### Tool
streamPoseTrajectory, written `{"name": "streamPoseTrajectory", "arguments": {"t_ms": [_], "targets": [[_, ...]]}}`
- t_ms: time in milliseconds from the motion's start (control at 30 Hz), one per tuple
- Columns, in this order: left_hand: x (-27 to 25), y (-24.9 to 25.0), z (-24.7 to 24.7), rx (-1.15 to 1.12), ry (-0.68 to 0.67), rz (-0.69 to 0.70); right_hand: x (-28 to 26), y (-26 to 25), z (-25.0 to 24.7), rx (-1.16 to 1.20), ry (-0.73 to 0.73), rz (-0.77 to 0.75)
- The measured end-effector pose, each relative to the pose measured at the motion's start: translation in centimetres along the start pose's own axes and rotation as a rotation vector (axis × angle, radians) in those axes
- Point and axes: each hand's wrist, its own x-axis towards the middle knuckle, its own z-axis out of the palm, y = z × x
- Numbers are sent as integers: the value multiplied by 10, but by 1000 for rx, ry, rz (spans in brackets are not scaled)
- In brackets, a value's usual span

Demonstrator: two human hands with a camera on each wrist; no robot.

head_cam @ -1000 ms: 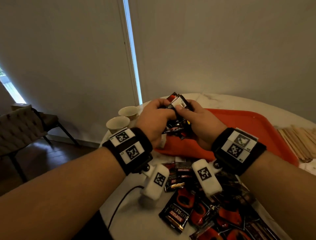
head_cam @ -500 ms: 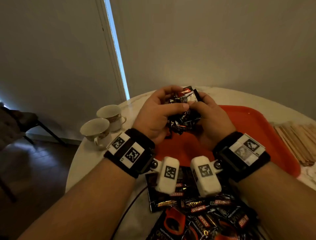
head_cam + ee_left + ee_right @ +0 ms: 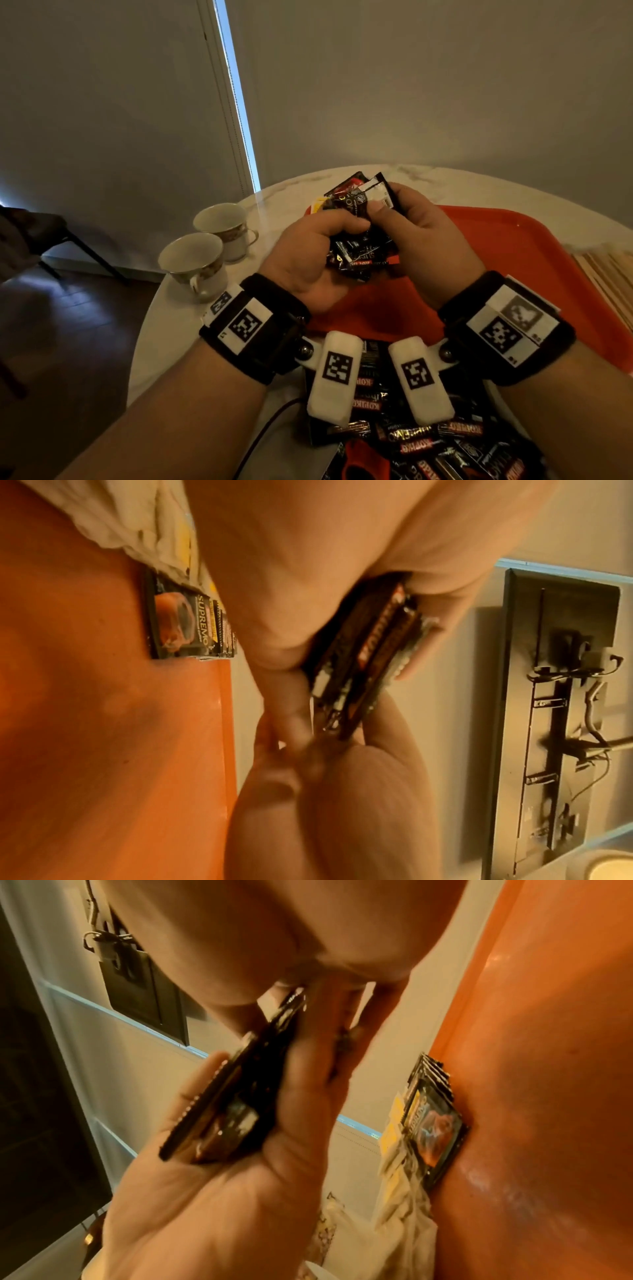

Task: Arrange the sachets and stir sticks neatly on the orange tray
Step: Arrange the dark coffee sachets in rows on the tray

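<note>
Bundle of sachets (image 3: 359, 236) at frame centre, above orange tray (image 3: 513, 260), clamped between left hand (image 3: 308, 253) and right hand (image 3: 428, 246). Light, slick, pliable foil; best squared by edges. Count apparently several, blurred.

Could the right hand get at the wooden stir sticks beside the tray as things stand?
Probably not right now. The right hand and the left hand both grip a bundle of sachets above the orange tray. The stir sticks lie uncovered on the right hand's side, so the path looks free once it lets go.
</note>
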Motion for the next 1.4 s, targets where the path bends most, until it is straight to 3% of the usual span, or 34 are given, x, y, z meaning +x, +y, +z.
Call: {"name": "streamPoseTrajectory", "arguments": {"t_ms": [100,300,467,600,767,867,933,1133,1300,1400], "targets": [[1,4,-4,-18,55,40,2,1,-7,-261,47,-67],[-1,13,-11,20,162,163,0,-4,-11,-54,49,-50],[-4,20,-8,-54,171,140,1,-10,-14,108,-3,3],[-1,18,-13,15,210,147,2,-9,-17,66,-19,42],[1,18,-16,12,327,171,6,-20,-28,-13,196,-149],[1,17,-13,60,320,184,5,-25,-27,-168,206,-315],[0,14,-10,58,289,197,3,-24,-20,-345,160,-348],[-1,15,-9,-40,258,189,-2,-22,-13,-469,-28,-275],[-3,16,-8,17,245,199,-1,-22,-15,-504,-23,-252],[-2,14,-10,64,260,214,1,-21,-16,-551,51,-249]]}}
